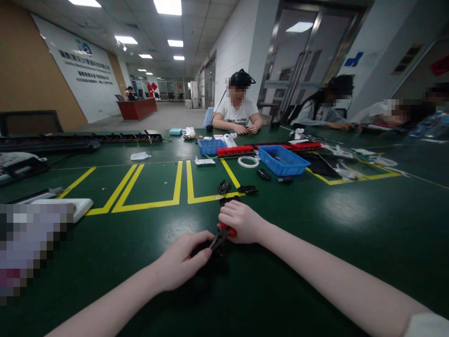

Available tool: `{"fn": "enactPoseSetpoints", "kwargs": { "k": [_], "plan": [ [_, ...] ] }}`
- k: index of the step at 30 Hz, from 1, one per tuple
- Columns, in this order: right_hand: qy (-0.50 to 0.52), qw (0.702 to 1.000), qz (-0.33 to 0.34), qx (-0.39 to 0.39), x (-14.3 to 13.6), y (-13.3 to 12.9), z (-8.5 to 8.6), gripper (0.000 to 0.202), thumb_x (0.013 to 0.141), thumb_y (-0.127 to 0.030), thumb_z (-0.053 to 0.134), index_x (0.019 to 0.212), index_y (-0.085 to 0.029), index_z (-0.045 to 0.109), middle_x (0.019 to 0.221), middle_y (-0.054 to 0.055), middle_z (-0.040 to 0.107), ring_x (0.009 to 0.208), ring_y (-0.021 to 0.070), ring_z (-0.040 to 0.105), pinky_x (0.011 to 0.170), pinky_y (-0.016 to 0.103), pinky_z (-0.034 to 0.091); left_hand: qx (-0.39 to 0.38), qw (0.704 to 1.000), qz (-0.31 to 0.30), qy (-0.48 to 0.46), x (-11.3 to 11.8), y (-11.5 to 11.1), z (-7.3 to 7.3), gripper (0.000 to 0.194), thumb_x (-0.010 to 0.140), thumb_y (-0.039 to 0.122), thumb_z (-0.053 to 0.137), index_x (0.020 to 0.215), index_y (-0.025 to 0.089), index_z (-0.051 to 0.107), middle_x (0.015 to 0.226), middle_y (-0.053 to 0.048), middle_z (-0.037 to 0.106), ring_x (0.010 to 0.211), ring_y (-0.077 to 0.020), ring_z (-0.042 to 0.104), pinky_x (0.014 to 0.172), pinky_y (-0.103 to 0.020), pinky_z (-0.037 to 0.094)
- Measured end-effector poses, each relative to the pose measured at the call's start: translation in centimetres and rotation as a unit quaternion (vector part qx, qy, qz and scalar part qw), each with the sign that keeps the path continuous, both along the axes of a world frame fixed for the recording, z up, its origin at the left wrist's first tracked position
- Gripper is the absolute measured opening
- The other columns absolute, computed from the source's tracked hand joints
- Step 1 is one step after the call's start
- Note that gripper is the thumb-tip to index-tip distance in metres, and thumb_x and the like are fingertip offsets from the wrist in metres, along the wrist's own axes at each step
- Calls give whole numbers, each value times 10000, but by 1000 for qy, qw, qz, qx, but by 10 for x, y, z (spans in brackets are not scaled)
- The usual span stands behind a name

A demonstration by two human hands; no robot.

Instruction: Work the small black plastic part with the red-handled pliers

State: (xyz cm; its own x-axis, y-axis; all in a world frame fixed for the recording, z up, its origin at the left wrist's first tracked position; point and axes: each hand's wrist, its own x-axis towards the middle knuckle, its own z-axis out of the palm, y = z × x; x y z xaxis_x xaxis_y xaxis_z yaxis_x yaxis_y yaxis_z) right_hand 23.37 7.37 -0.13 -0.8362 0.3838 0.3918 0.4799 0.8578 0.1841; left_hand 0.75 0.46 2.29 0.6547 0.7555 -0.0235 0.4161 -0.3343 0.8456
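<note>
My right hand (242,222) is wrapped round the red handles of the pliers (219,237), whose dark jaws point down and left. At the tips of those jaws, my left hand (185,260) has its thumb and index finger pinched together; whatever lies between them is too small to make out. Just beyond my right hand are black parts, one (224,187) beside another (247,189), near the yellow tape. Something dark under the pliers is blurred.
A large blue bin (283,160), a small blue bin (212,147), a tape roll (248,162) and red strips (235,150) stand farther back. A person (237,110) sits opposite, others at the right. A white-edged object (82,208) lies left.
</note>
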Motion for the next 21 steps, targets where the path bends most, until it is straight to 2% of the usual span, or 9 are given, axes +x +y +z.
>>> {"fn": "enactPoseSetpoints", "kwargs": {
  "k": [10,16,21],
  "plan": [
    [24,1000,-9,-4,3,2,-3,96,807,-256,623,821,-181,564,852,72,612,786,195,529,774,337,393,5,1000,9,-3,0,0,-1,263,971,304,426,1005,169,649,819,-14,631,744,-182,558,688,-269,388],
    [25,1000,-4,-7,2,2,-1,78,818,-249,598,793,-191,552,785,50,587,744,186,499,730,318,383,-13,1000,19,0,0,0,2,288,980,326,429,1079,169,648,842,-15,633,762,-183,555,692,-268,394],
    [25,1000,4,-8,1,2,-1,95,825,-254,586,769,-191,544,767,47,576,731,184,483,714,314,376,-17,1000,19,-6,-1,2,0,307,992,347,419,1040,168,664,896,-24,649,825,-196,574,728,-283,403]
  ]
}}
